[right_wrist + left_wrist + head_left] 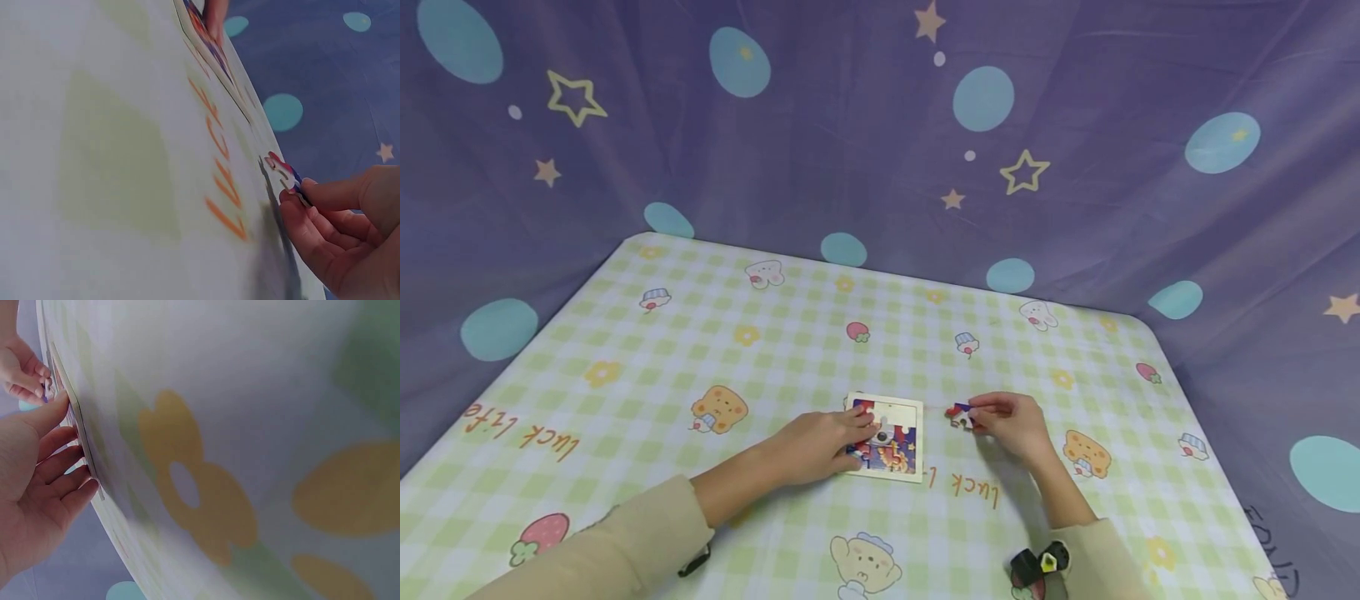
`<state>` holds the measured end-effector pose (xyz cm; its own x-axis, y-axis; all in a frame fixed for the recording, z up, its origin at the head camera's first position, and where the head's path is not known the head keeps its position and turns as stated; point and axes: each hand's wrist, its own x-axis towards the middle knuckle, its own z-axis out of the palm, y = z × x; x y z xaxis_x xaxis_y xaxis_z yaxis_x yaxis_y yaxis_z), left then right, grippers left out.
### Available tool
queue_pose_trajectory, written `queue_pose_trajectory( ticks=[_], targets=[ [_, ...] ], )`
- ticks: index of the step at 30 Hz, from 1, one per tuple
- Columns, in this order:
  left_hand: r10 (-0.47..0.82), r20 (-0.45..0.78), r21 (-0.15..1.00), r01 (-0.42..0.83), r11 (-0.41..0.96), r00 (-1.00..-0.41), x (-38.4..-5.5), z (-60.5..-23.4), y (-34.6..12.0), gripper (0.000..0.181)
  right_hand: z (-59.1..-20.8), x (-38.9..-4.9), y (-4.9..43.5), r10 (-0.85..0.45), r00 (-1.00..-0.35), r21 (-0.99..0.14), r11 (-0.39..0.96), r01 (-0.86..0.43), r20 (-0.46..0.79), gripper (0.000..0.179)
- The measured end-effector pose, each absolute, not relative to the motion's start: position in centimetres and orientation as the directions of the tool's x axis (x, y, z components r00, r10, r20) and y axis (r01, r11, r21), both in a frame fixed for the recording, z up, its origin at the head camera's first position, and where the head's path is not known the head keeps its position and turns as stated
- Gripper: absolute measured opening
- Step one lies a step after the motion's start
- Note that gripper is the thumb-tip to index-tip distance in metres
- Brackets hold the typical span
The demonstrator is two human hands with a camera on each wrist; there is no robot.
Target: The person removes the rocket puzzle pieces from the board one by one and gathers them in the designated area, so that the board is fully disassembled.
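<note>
A small jigsaw puzzle in a pale square tray (908, 478) lies on the table. Colourful pieces fill its near part and left side, while pale base shows at the upper right. My left hand (820, 446) rests on the tray's left side, its fingers over some pieces. In the left wrist view, the thumb and fingertips of the left hand (44, 469) touch the tray's edge (78, 419). To the right of the tray, my right hand (1015, 423) pinches a red, white and blue puzzle piece (959, 415) between thumb and fingers. The right wrist view shows this piece (284, 173) held above the cloth.
A green-and-white checked cloth (790, 333) with cartoon prints covers the table. A purple curtain (865, 108) with stars and blue ovals hangs behind and beside it. A black device (1037, 564) sits at the right wrist.
</note>
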<state>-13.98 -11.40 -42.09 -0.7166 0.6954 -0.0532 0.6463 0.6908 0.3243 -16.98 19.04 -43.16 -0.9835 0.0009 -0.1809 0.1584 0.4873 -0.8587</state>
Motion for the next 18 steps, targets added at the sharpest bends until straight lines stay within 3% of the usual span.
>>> queue_pose_trajectory(
  ticks=[18],
  targets=[
    [0.697,-0.046,0.319,0.65,0.689,-0.716,-13.9,-42.2,-11.5,0.053,-42.3,-18.1,22.8,-0.026,-0.993,-0.701,0.711,0.06,-0.111,0.016]
  ],
)
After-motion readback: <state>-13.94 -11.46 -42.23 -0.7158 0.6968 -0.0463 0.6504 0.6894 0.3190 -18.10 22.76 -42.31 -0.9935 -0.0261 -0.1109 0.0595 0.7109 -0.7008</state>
